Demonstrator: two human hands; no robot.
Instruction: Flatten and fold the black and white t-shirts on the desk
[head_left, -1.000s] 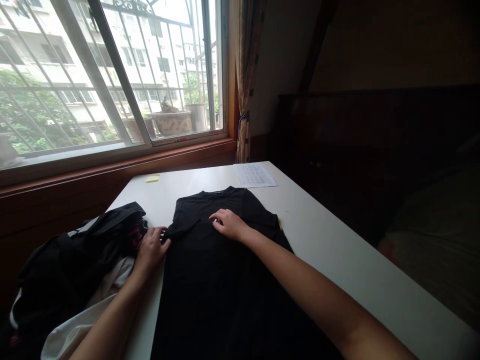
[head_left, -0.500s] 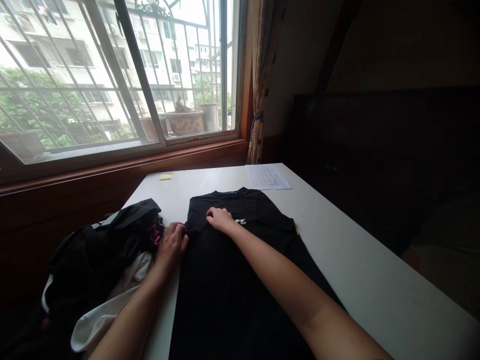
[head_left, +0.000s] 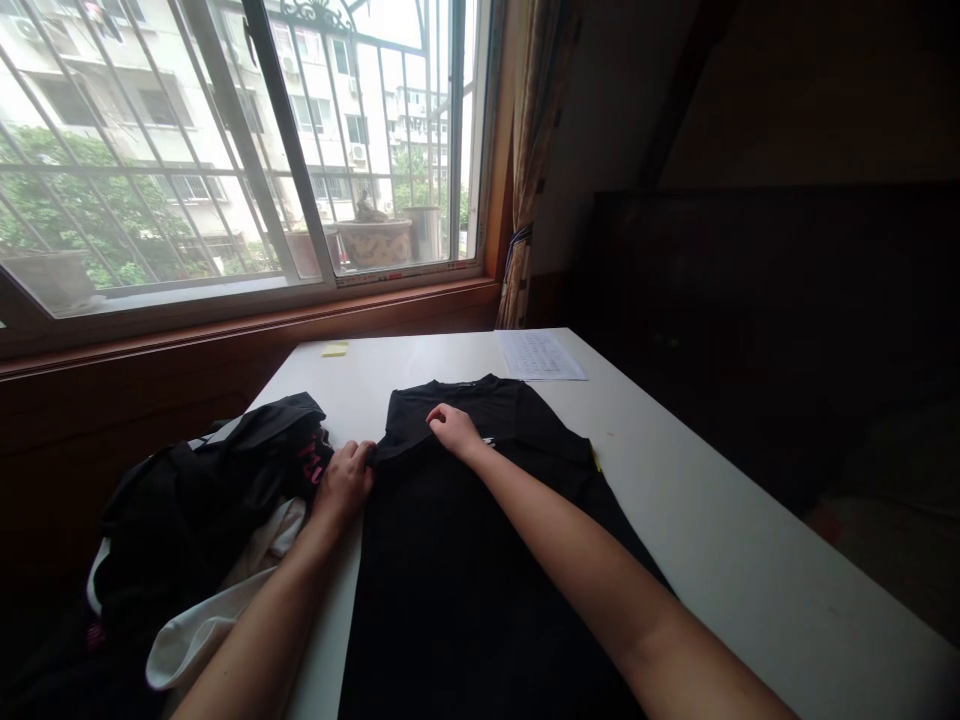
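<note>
A black T-shirt (head_left: pixel 480 560) lies spread on the white table (head_left: pixel 720 560), its collar toward the far end. My left hand (head_left: pixel 346 485) is closed on the shirt's left sleeve edge. My right hand (head_left: pixel 456 432) is over the chest, fingers curled together and pinching the cloth, where a crease runs across. It partly covers a small white print (head_left: pixel 489 441). A bit of yellow (head_left: pixel 596 458) shows at the right sleeve.
Left of my left arm is a heap of black clothes (head_left: pixel 202 490) with pink lettering and a white garment (head_left: pixel 202 630). A printed sheet (head_left: pixel 540 355) and a yellow sticky note (head_left: pixel 334 349) lie at the far end. Beyond stand a barred window (head_left: pixel 225 150) and a curtain (head_left: pixel 517 250).
My right hand has shifted slightly up and right over the chest, and the white print is more covered. The left hand stays at the sleeve. The view has moved slightly.
</note>
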